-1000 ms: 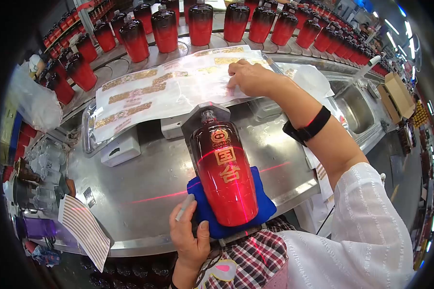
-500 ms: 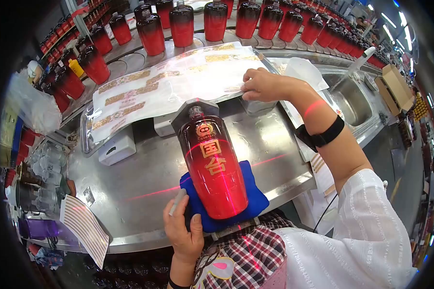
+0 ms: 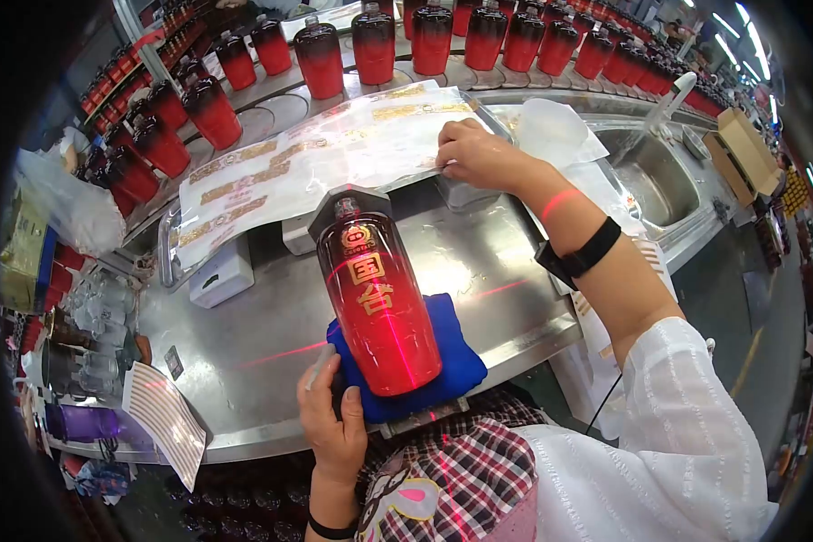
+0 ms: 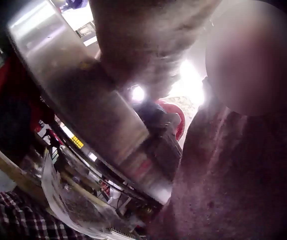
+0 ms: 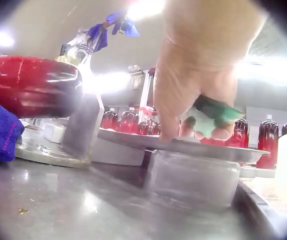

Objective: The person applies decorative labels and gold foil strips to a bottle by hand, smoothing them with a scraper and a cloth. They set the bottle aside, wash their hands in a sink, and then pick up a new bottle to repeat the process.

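A red-and-black bottle [image 3: 384,316] with gold characters lies on a folded blue cloth [image 3: 461,343], its neck toward a grey angular plate [image 3: 330,212]. My left hand [image 3: 332,425] is beside the bottle's base, fingers relaxed by the cloth; a pale wrap covers one finger. Over the near right edge of the gold-printed decal sheets [image 3: 325,167], my right hand [image 3: 483,158] has its fingers curled. In the right wrist view, that hand grips a small green-edged piece [image 5: 226,112] above the metal tray rim [image 5: 208,150]. The left wrist view is dark and mostly blocked.
Rows of red-and-black bottles [image 3: 373,45] stand behind the decal sheets. A clear plastic tub [image 5: 193,177] sits under the tray. To the right are a sink [image 3: 646,181] and a cardboard box [image 3: 741,158]. Striped paper [image 3: 164,420] hangs over the bench's left front edge.
My right hand has drawn back from over the decal sheets to their near right edge. The head view has shifted, so the bottle appears further left. My left hand stays beside the bottle.
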Tool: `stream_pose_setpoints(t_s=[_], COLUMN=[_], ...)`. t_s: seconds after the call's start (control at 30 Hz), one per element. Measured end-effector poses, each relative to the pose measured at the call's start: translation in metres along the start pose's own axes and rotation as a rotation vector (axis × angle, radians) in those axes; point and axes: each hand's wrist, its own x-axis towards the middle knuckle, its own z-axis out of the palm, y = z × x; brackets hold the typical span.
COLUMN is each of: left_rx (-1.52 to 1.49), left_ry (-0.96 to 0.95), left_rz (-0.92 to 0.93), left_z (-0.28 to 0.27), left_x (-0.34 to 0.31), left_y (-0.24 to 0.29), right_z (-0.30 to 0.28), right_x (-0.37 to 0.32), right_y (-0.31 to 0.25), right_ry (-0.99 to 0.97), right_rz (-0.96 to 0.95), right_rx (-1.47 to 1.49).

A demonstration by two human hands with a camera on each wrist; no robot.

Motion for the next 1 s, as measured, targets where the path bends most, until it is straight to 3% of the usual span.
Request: stream_pose_setpoints(t_s=[0.23, 0.43, 0.53, 0.87, 1.0], left_rx=[0.06, -0.054, -0.028, -0.005, -0.23], left_ry=[-0.053, 0.008, -0.015, -0.02, 0.006], left_rz=[0.018, -0.005, 0.004, -0.041, -0.093], left_z=[-0.01, -0.012, -0.013, -0.013, -0.016], left_x=[0.0, 0.005, 0.008, -0.002, 0.006], left_y=[0.006, 0.004, 0.011, 0.008, 0.003], right_z=[-0.005, 0.001, 0.003, 0.006, -0.023], right_x=[-0.001, -0.007, 0.001, 0.002, -0.015], right_y=[0.0, -0.004, -0.003, 0.012, -0.022], right_ry=[0.003, 0.156, -0.104, 0.107, 0.226], right_rz=[-0.001, 0.049, 0.131, -0.011, -0.034], right_rx=[-0.036, 0.068, 0.023, 0.171, 0.227])
